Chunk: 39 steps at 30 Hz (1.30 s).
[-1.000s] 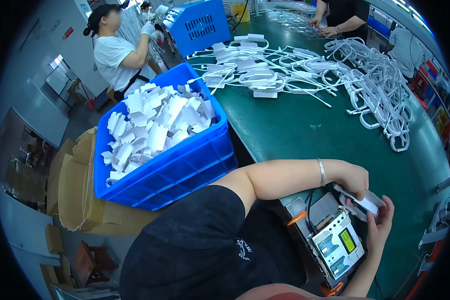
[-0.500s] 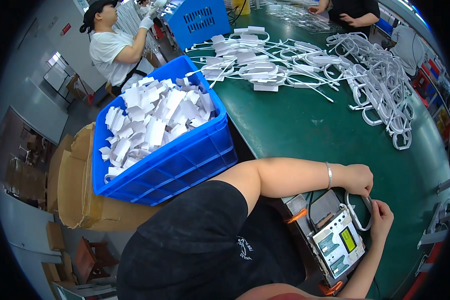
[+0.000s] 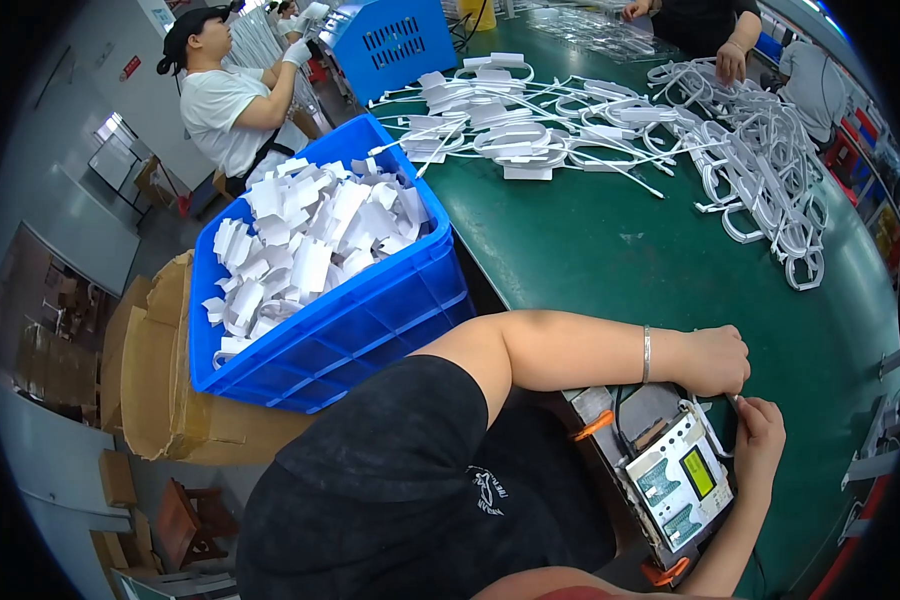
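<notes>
A white cable (image 3: 712, 430) lies in a bend at the far edge of a small test box (image 3: 682, 488) with a lit green-yellow screen. My left hand (image 3: 715, 361), with a silver bracelet on the wrist, is closed beside the box, its fingers curled over the cable and mostly hidden. Just below it, my right hand (image 3: 761, 432) pinches the cable between thumb and fingers. The two hands are close together, and part of the cable is hidden behind them. Orange clamps (image 3: 594, 426) grip the box's mount at the table edge.
Left of my arm stands a blue crate (image 3: 335, 330) heaped with white paper sleeves (image 3: 310, 265), above a cardboard box (image 3: 160, 400). Bundled white cables (image 3: 525, 140) spread over the green table (image 3: 570, 250), with a larger pile (image 3: 760, 170) at right. Co-workers stand beyond.
My left hand has shifted slightly toward the right and turned, and the cable loop between my hands shows less. A co-worker's hand has reached into the cable pile at far right.
</notes>
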Each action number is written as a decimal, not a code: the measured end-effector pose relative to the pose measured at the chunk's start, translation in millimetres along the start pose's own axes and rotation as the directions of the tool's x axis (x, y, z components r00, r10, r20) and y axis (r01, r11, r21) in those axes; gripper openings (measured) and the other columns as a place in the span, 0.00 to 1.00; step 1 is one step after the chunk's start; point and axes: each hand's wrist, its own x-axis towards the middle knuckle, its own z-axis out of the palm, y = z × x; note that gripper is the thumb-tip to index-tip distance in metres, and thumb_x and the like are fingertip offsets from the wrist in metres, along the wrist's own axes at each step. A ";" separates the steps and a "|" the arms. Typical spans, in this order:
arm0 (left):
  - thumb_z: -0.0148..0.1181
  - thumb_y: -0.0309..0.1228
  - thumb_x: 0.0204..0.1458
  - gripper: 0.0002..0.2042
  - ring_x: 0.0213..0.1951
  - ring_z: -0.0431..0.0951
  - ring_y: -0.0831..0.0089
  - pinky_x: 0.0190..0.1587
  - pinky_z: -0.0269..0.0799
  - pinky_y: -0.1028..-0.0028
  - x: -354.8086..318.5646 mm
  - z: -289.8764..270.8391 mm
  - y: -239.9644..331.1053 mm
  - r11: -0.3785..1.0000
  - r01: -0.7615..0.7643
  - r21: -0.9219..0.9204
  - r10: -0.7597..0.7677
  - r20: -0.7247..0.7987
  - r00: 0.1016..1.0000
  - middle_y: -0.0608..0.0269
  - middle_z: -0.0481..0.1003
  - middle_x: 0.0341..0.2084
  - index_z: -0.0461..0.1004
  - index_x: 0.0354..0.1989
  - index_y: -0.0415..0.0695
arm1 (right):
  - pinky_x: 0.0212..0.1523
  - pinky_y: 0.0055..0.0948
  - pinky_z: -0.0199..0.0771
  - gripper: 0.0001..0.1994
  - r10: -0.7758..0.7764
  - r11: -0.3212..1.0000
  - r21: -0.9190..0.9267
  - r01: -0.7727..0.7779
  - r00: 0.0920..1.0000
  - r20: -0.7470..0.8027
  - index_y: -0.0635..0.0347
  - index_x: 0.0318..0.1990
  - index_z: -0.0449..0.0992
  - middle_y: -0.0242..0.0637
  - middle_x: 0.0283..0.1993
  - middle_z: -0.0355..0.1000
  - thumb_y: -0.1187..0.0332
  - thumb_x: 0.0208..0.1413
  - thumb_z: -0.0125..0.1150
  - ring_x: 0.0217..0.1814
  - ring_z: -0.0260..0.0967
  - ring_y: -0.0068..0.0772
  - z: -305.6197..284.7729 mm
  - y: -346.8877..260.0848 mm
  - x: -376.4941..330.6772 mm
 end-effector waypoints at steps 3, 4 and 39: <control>0.56 0.30 0.42 0.06 0.35 0.75 0.60 0.36 0.70 0.63 -0.1 -5.7 7.5 0.973 -0.078 0.218 0.058 0.099 0.993 0.64 0.75 0.25 0.80 0.24 0.50 | 0.42 0.32 0.68 0.06 0.022 0.998 -0.053 -0.020 0.999 0.037 0.66 0.33 0.74 0.39 0.36 0.72 0.80 0.44 0.56 0.40 0.68 0.40 -2.3 -5.5 -2.4; 0.56 0.30 0.42 0.06 0.37 0.74 0.59 0.38 0.70 0.62 3.8 -1.6 6.8 0.994 0.025 0.111 -0.040 0.137 0.990 0.63 0.75 0.26 0.80 0.25 0.51 | 0.43 0.32 0.68 0.07 0.052 0.999 -0.019 -0.051 0.998 0.043 0.65 0.34 0.74 0.39 0.37 0.72 0.81 0.45 0.56 0.41 0.68 0.41 -3.6 -5.0 -5.2; 0.60 0.40 0.46 0.13 0.39 0.76 0.64 0.39 0.69 0.65 -126.9 -181.2 -212.4 0.319 0.933 -0.166 -0.940 -0.178 0.290 0.60 0.76 0.35 0.76 0.34 0.43 | 0.57 0.38 0.60 0.20 0.190 0.981 -0.038 -0.193 0.980 -0.062 0.53 0.52 0.70 0.36 0.57 0.64 0.69 0.49 0.59 0.57 0.62 0.43 6.7 19.2 -11.3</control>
